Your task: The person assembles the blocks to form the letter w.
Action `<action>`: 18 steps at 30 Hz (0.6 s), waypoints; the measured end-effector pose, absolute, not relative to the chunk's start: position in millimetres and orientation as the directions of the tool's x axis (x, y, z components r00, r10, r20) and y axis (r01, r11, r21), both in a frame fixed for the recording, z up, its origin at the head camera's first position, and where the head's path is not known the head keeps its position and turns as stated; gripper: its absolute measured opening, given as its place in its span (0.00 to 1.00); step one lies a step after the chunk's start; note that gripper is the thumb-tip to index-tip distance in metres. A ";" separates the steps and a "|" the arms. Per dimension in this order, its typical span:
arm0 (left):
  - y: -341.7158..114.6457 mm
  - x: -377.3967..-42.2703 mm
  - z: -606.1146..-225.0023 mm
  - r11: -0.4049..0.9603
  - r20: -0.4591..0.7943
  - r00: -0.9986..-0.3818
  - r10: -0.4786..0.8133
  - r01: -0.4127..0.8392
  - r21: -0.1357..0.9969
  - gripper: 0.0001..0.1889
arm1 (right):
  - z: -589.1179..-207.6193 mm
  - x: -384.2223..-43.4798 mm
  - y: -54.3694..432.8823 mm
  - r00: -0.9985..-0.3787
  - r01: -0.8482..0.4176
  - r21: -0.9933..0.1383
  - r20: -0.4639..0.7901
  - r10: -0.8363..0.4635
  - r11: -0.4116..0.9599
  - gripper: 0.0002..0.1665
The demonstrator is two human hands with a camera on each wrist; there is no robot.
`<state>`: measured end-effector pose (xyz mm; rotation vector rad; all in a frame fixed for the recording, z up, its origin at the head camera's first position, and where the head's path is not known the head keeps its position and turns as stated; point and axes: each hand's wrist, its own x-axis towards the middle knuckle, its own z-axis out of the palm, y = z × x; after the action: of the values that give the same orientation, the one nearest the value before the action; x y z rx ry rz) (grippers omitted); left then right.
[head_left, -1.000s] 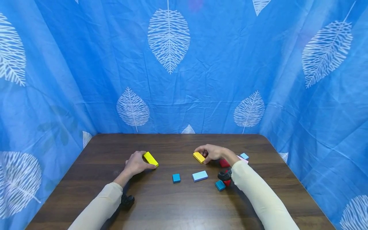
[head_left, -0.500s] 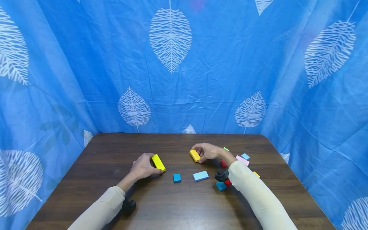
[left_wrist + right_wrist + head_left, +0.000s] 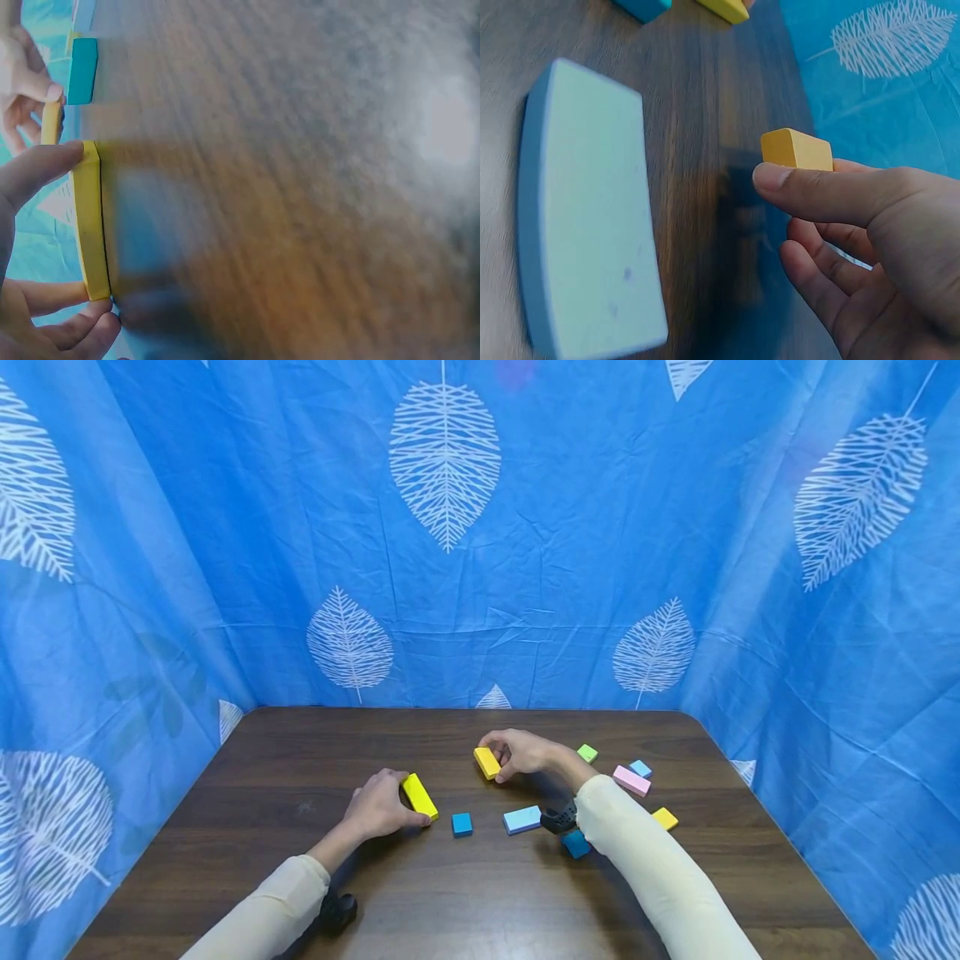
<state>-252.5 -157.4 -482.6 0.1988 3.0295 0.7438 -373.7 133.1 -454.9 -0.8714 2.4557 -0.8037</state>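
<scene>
In the head view my left hand (image 3: 382, 807) pinches a long bright yellow block (image 3: 419, 797) by its ends. The left wrist view shows that yellow block (image 3: 90, 225) between thumb and fingers, just above the wooden table. My right hand (image 3: 521, 753) grips a shorter orange-yellow block (image 3: 487, 763) further back and to the right. The right wrist view has the orange-yellow block (image 3: 799, 148) between thumb and fingers, partly hidden by the thumb. A small teal block (image 3: 462, 825) and a light blue block (image 3: 522, 820) lie in front of the hands.
Beneath the right wrist sits another teal block (image 3: 576, 844). To its right and behind lie a green block (image 3: 587, 753), a small blue block (image 3: 641, 768), a pink block (image 3: 632, 781) and a yellow block (image 3: 664, 818). A blue curtain (image 3: 555, 568) hangs behind the table (image 3: 450, 910).
My left hand has carried the bright yellow block rightward and nearer to me. The right hand has moved left with the orange-yellow block, so the two blocks stand closer together.
</scene>
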 end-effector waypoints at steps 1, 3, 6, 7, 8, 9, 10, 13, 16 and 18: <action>-157.0 -252.7 -482.6 0.881 0.010 -0.992 0.126 0.117 0.459 0.45 | -454.6 -374.2 130.0 -0.719 -0.439 -0.635 -0.177 -0.672 0.636 0.37; -155.8 -252.6 -481.9 0.884 0.005 -0.992 0.126 0.114 0.454 0.45 | -453.4 -375.0 123.0 -0.722 -0.445 -0.631 -0.168 -0.672 0.636 0.37; -154.8 -250.5 -481.0 0.881 -0.002 -0.992 0.129 0.114 0.459 0.46 | -452.9 -375.9 110.0 -0.725 -0.452 -0.626 -0.157 -0.670 0.635 0.37; -154.2 -250.1 -480.8 0.880 -0.006 -0.991 0.130 0.112 0.462 0.46 | -452.3 -376.2 105.5 -0.726 -0.455 -0.624 -0.153 -0.670 0.635 0.36; -153.6 -249.4 -480.4 0.878 -0.008 -0.991 0.133 0.114 0.465 0.46 | -451.6 -376.5 100.9 -0.728 -0.457 -0.621 -0.151 -0.669 0.637 0.37; -153.0 -248.8 -480.3 0.876 -0.010 -0.991 0.135 0.115 0.468 0.46 | -451.0 -376.6 96.2 -0.730 -0.458 -0.617 -0.151 -0.667 0.640 0.37; -152.4 -248.5 -480.5 0.875 -0.011 -0.990 0.139 0.117 0.469 0.46 | -450.8 -376.8 91.8 -0.730 -0.459 -0.614 -0.151 -0.667 0.642 0.37; -150.8 -247.2 -480.5 0.874 -0.013 -0.990 0.140 0.118 0.472 0.47 | -450.6 -377.0 79.8 -0.734 -0.457 -0.608 -0.154 -0.661 0.649 0.37; -150.3 -245.9 -480.5 0.869 -0.009 -0.990 0.137 0.116 0.482 0.46 | -450.8 -376.8 69.6 -0.740 -0.453 -0.595 -0.163 -0.652 0.664 0.37; -151.0 -244.8 -480.1 0.862 -0.007 -0.991 0.130 0.110 0.495 0.47 | -450.6 -376.5 63.1 -0.743 -0.451 -0.590 -0.166 -0.648 0.669 0.37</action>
<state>-244.8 -151.0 -480.1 0.1927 2.9928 0.7914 -376.5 63.1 -450.6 -0.8656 2.5224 -0.7513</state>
